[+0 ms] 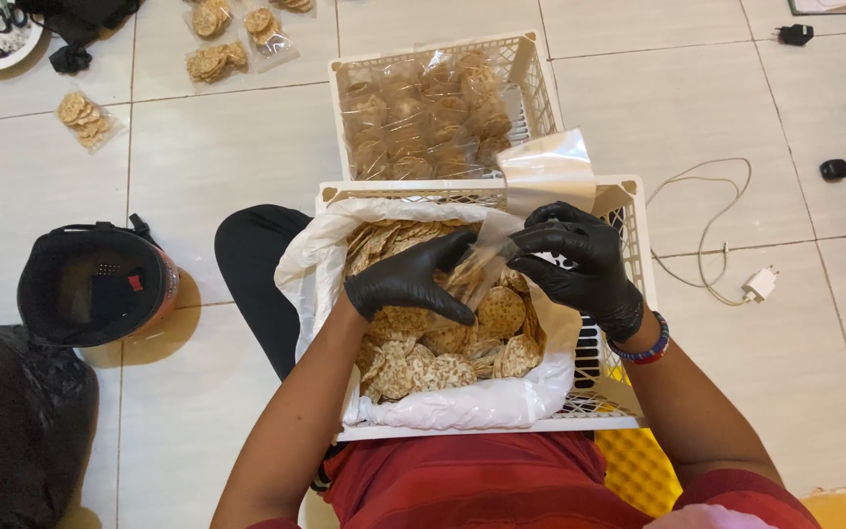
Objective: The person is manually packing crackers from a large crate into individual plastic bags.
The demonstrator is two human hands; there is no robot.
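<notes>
In the head view, the left hand (411, 281), in a black glove, closes its fingers on round crackers (462, 276) and pushes them into a clear plastic bag (531, 186). The right hand (580, 260) pinches the bag's mouth, just beside the left hand. Under both hands stands a white crate (629, 211) with loose crackers (447, 358).
</notes>
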